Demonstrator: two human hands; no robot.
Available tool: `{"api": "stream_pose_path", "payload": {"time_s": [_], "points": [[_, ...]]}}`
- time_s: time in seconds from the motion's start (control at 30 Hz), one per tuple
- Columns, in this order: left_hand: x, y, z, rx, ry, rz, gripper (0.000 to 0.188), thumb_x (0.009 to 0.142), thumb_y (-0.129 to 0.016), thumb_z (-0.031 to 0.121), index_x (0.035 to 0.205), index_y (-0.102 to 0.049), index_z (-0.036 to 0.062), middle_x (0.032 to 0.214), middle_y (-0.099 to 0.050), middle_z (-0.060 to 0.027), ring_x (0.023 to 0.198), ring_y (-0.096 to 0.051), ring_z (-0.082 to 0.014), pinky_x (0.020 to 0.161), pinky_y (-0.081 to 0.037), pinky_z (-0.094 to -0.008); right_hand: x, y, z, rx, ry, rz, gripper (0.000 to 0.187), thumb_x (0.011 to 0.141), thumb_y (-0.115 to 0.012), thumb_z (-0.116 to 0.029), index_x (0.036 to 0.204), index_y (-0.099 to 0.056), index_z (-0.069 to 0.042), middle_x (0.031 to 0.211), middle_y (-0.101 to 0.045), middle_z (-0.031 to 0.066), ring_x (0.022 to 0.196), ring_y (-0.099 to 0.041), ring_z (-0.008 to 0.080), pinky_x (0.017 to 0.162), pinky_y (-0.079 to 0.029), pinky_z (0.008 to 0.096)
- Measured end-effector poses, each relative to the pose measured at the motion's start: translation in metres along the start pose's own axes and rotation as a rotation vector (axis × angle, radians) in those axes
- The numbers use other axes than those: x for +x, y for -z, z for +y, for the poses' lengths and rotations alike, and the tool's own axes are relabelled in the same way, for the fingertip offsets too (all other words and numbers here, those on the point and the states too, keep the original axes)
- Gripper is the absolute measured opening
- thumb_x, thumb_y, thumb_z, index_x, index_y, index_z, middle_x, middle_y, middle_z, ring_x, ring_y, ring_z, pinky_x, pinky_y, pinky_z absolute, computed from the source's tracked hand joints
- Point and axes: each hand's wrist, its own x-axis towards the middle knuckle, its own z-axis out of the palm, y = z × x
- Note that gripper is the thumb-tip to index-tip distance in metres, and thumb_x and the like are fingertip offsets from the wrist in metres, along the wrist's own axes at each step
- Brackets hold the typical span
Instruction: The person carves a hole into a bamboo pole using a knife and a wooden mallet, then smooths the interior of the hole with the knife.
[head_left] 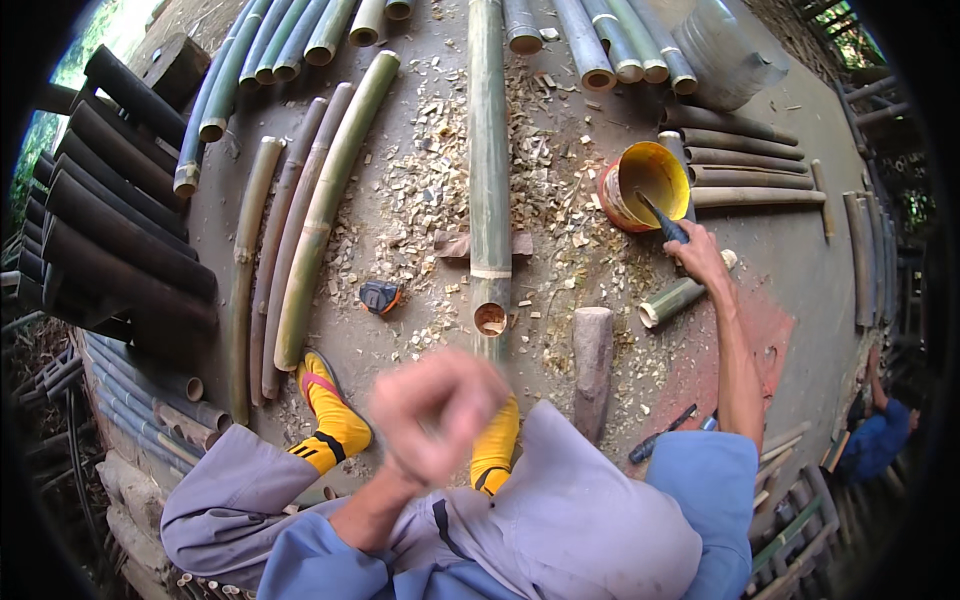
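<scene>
My right hand is wrapped round the dark handle of a slim-bladed tool. The tool's blade reaches into a yellow bucket with a red outer side; its exact kind cannot be made out. Raised over my lap, my left hand looks curled, but motion smears its fingers. Just beyond it lies a long green bamboo pole, its open near end pointing toward me and holding some chips. A wooden block sits under the pole.
Bamboo chips litter the ground. A tape measure lies left of the pole; a wooden mallet-like post, a short bamboo piece and dark-handled tools lie right. Bamboo poles line the left. Another person is at far right.
</scene>
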Motion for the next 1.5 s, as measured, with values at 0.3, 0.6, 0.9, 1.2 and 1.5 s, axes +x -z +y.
{"api": "stream_pose_path", "payload": {"time_s": [0.3, 0.6, 0.9, 1.2, 1.5], "points": [[-0.035, 0.071, -0.112, 0.929, 0.381, 0.116, 0.053, 0.082, -0.068, 0.033, 0.118, -0.054, -0.0013, 0.119, -0.054, -0.0185, 0.103, -0.055, -0.0278, 0.091, -0.044, -0.0391, -0.114, -0.034, -0.071, 0.657, -0.033, -0.124, 0.068, 0.073, -0.057, -0.016, 0.135, -0.039, 0.0, 0.076, -0.057, 0.0078, 0.063, -0.056, 0.0127, 0.056, -0.047, 0.0279], [-0.068, -0.043, -0.167, -1.245, 1.17, 0.075, 0.047, 0.095, -0.054, 0.034, 0.13, -0.047, 0.0042, 0.134, -0.049, -0.0135, 0.124, -0.048, -0.0253, 0.107, -0.038, -0.0424, -0.131, -0.084, -0.1, -0.245, 0.669, -0.666, 0.077, 0.077, -0.064, -0.018, 0.146, -0.031, -0.028, 0.092, -0.065, 0.0149, 0.072, -0.065, 0.0307, 0.065, -0.053, 0.0398], [-0.049, -0.072, -0.182, -1.378, 1.244, 0.547, 0.036, 0.099, -0.049, 0.025, 0.125, -0.048, 0.0017, 0.13, -0.052, -0.0121, 0.124, -0.049, -0.025, 0.107, -0.041, -0.0404, -0.047, -0.086, -0.123, -0.554, 0.988, -0.856, 0.07, 0.078, -0.063, -0.016, 0.142, -0.038, -0.03, 0.085, -0.066, 0.0119, 0.07, -0.065, 0.0317, 0.059, -0.053, 0.043], [-0.034, -0.037, -0.173, -0.76, 1.593, 0.276, 0.03, 0.098, -0.045, 0.019, 0.109, -0.054, -0.007, 0.112, -0.058, -0.0206, 0.105, -0.06, -0.0275, 0.091, -0.053, -0.0362, -0.096, -0.113, -0.106, -0.027, 0.513, -1.026, 0.08, 0.075, -0.066, -0.012, 0.146, -0.032, -0.022, 0.08, -0.062, 0.02, 0.073, -0.063, 0.038, 0.069, -0.053, 0.0436], [-0.019, -0.002, -0.187, -0.51, 1.66, -0.064, 0.029, 0.094, -0.052, 0.022, 0.105, -0.058, -0.004, 0.11, -0.06, -0.0144, 0.103, -0.059, -0.0218, 0.096, -0.05, -0.0377, -0.151, -0.145, -0.119, 0.502, 0.117, -0.861, 0.067, 0.079, -0.063, -0.011, 0.141, -0.037, -0.01, 0.085, -0.065, 0.027, 0.077, -0.067, 0.0395, 0.069, -0.055, 0.0437]]}}
